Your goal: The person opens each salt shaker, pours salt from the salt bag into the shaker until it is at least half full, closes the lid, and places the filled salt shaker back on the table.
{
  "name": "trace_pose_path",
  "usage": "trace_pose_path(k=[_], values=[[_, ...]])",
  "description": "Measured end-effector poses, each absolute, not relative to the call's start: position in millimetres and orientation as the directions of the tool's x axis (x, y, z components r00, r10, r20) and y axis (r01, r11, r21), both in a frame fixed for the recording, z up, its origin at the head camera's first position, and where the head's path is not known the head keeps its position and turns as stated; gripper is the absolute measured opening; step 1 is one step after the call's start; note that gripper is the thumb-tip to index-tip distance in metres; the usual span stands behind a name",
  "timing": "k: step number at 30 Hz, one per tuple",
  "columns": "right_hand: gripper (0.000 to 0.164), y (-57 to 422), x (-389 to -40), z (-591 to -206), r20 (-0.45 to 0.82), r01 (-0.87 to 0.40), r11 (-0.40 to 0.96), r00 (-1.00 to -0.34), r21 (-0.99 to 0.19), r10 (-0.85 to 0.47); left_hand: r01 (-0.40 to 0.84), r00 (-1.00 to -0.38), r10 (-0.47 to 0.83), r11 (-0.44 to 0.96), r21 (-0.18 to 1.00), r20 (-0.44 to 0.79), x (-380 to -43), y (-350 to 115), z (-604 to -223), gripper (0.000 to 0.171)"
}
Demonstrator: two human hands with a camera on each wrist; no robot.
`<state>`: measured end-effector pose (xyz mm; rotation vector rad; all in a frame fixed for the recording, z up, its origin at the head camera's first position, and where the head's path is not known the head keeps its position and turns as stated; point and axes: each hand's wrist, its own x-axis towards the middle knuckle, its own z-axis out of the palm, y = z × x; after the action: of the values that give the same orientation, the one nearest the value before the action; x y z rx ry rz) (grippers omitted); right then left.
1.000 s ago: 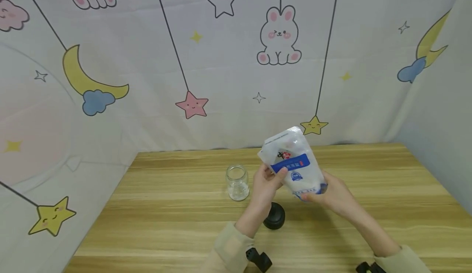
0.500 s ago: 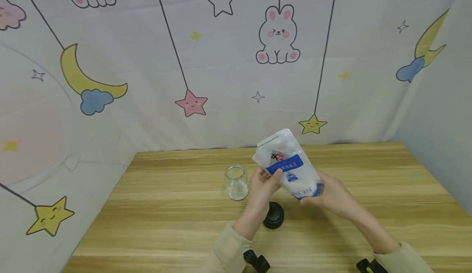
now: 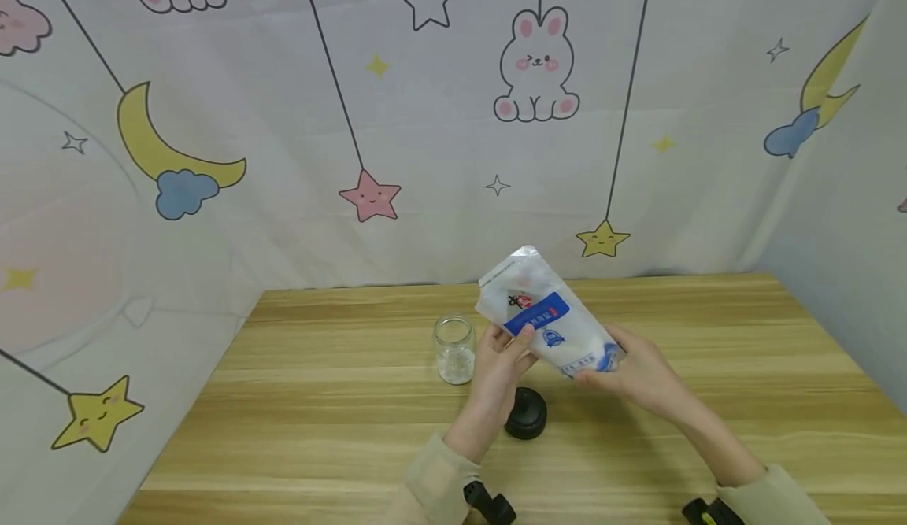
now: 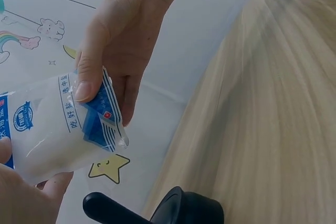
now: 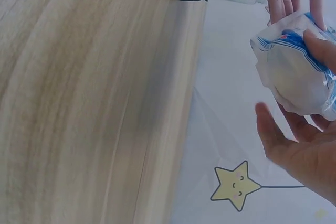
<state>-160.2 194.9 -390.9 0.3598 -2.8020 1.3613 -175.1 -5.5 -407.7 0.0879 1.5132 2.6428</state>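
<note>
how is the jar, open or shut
Open: in the head view the jar shows a bare rim, and what looks like its black lid lies apart from it on the table.

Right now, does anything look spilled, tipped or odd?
Nothing stands out. The glass jar stands upright, the black lid rests on the table, and no spill shows. The white bag tilts, but the left hand and right hand grip it, so that seems deliberate.

Head view faces forward, down at table; close, tilted wrist views share bag.
</note>
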Motion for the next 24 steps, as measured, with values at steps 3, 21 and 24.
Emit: trace_pose_path(k=[3, 21, 24], values=[[0.072, 196, -161, -393, 0.113, -0.219, 0.576, -0.970, -0.788, -0.214, -0.055, -0.994, 0.114, -0.518, 0.854, 0.005, -176, -5, -407, 0.042], [0.054, 191, -165, -402, 0.108, -0.158, 0.235, -0.971, -0.959, -0.212, -0.041, -0.997, 0.076, -0.582, 0.812, 0.003, -177, -3, -408, 0.045], [0.052, 191, -165, -405, 0.116, -0.164, 0.233, -0.971, -0.958, -0.208, -0.044, -0.997, 0.073, -0.581, 0.812, -0.002, -176, -4, -409, 0.045]])
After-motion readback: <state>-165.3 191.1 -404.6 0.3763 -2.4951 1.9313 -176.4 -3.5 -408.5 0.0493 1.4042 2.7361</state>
